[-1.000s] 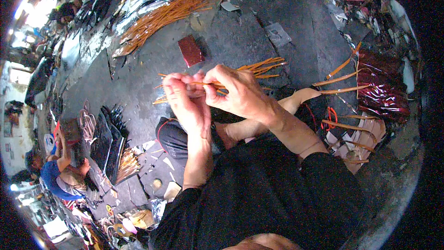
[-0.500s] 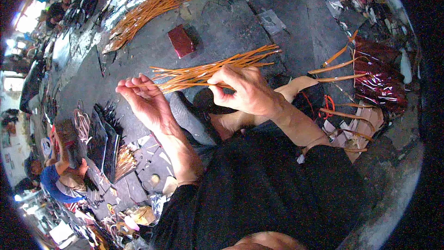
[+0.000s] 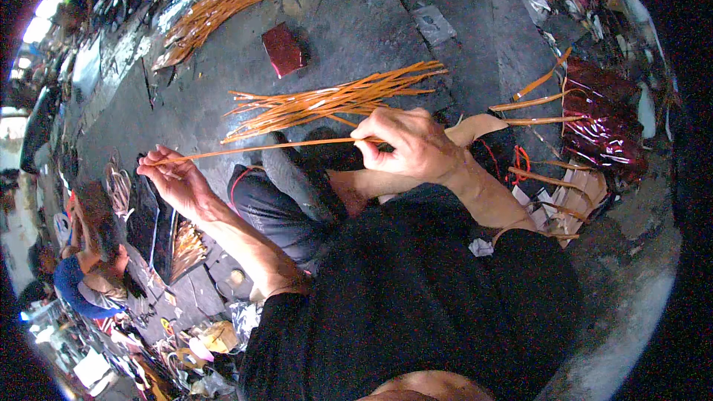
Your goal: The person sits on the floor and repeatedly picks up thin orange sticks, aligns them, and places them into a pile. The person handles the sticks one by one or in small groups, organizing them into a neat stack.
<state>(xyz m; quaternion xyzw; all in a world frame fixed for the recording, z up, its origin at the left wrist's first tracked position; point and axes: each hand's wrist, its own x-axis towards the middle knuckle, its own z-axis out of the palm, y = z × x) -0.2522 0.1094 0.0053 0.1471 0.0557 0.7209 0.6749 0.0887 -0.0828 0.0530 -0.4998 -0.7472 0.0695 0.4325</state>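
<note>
The right hand (image 3: 412, 145) is pinched shut on one end of a single thin orange strip (image 3: 260, 149); the left hand (image 3: 174, 178) grips the other end, fingers closed round it, so the strip runs taut and nearly level between the two hands, just above the person's knees; beyond it, on the dark floor (image 3: 460, 59), lies a loose bundle of orange strips (image 3: 334, 100), fanned out and close to the right hand but not touching it; a second, bigger heap of the same strips (image 3: 230, 0) sits well apart near the top edge, with a small dark red block (image 3: 283, 49) between the two piles; to the right a crumpled sheet of dark red foil (image 3: 605, 122) lies among a few stray strips

To do this step well, as far as one can judge, keep the strip stretched evenly with both pinches firm, so it neither sags nor twists; hold it clear of the bundle so no neighbour gets dragged along; pull along its length rather than sideways, since so thin a strip would likely kink or snap if bent sharply at the fingertips
</note>
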